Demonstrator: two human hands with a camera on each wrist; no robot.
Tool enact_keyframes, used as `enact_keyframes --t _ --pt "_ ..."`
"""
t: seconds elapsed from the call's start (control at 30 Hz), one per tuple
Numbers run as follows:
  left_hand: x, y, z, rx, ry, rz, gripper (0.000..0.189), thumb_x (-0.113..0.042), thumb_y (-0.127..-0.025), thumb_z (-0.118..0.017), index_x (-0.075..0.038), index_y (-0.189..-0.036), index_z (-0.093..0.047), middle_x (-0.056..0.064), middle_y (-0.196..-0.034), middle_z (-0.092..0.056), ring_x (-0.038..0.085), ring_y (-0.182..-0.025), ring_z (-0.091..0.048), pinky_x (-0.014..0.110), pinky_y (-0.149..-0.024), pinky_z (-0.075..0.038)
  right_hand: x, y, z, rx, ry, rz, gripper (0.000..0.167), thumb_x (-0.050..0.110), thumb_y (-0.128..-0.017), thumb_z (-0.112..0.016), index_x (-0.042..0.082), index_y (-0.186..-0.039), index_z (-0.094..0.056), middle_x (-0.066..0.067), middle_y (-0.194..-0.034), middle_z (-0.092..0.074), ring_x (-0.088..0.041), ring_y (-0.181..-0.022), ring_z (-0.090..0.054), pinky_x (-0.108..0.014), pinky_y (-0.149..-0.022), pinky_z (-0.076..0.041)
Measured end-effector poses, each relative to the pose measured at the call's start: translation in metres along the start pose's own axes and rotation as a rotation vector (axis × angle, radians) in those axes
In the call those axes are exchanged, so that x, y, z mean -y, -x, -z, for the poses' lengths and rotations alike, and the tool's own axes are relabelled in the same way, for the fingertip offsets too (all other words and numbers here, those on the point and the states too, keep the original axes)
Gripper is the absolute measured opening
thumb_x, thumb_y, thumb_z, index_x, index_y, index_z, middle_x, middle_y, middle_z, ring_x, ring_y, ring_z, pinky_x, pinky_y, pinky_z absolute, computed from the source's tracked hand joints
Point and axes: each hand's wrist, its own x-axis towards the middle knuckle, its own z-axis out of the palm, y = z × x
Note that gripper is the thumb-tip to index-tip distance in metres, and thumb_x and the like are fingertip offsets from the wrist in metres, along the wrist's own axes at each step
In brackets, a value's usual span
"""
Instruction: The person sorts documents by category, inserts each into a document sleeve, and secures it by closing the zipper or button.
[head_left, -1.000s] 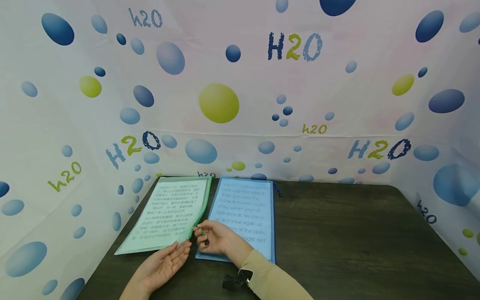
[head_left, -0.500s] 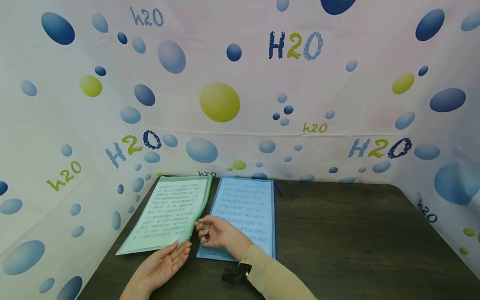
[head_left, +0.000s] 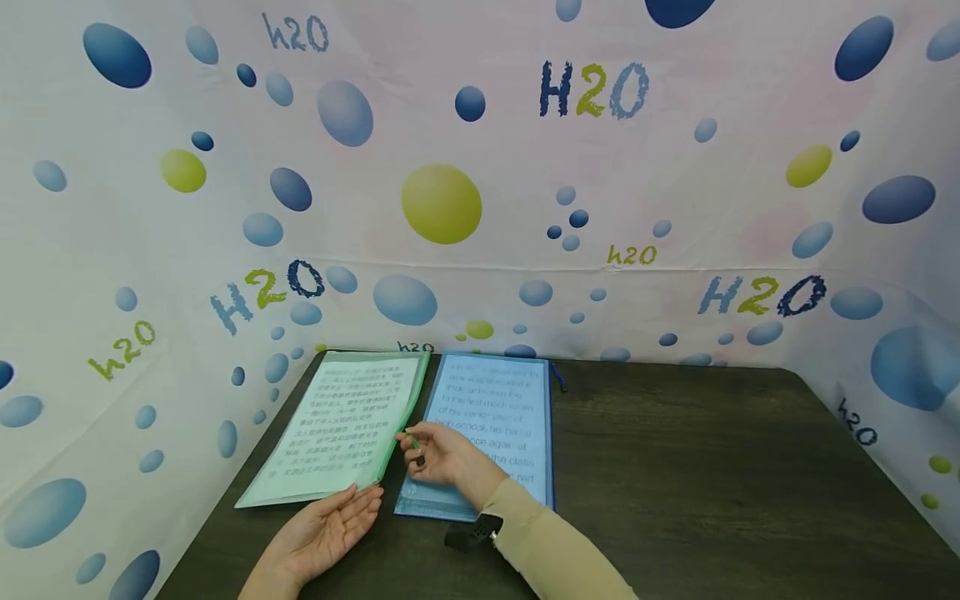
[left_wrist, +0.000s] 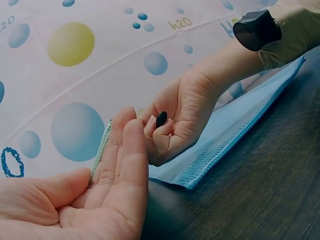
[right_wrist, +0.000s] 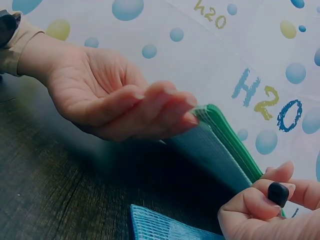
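Note:
A green mesh zipper pouch with a printed sheet showing through lies tilted at the left, its near right corner raised off the table. My left hand pinches that corner, thumb on top and nearly straight fingers beneath. At the pouch's right edge, my right hand pinches the zipper pull, a green cord with a black end sticking out between the fingers. The green zipper edge runs from the left fingertips to the right hand. The slider itself is hidden by the right fingers.
A blue mesh zipper pouch with printed English text lies flat beneath the right forearm, its blue pull at the far right corner. Dark wooden table extends to the right. A bubble-patterned cloth surrounds the table's back and sides.
My right hand has slid a little away from me along the green pouch's right edge, carrying the zipper pull. My left hand stays at the near corner.

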Motion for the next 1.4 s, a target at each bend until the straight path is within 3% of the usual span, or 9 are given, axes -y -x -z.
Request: enact_keyframes --t 0.87,1.4 --pt "-0.002 0.008 0.002 0.046 0.037 0.01 0.049 -0.022 -0.109 -0.021 0.005 -0.129 -0.056 0.014 -0.13 -0.063 0.02 -0.125 -0.059 0.028 -0.112 -0.038 0.018 -0.017 0.0 -0.077 -0.046 0.051 0.019 0.016 -0.101 -0.045 0.001 -0.107 -0.056 0.004 -0.071 -0.051 -0.005 -0.057 -0.034 -0.019 -0.056 -0.027" --pt "-0.001 0.009 0.0 0.038 -0.001 0.009 0.051 -0.022 -0.109 -0.018 0.004 -0.129 -0.057 0.013 -0.13 -0.063 0.019 -0.123 -0.06 0.028 -0.111 -0.04 0.033 -0.029 0.004 -0.13 -0.053 0.095 0.02 0.017 -0.104 -0.043 0.002 -0.109 -0.055 0.004 -0.071 -0.053 -0.007 -0.056 -0.032 -0.021 -0.056 -0.025"
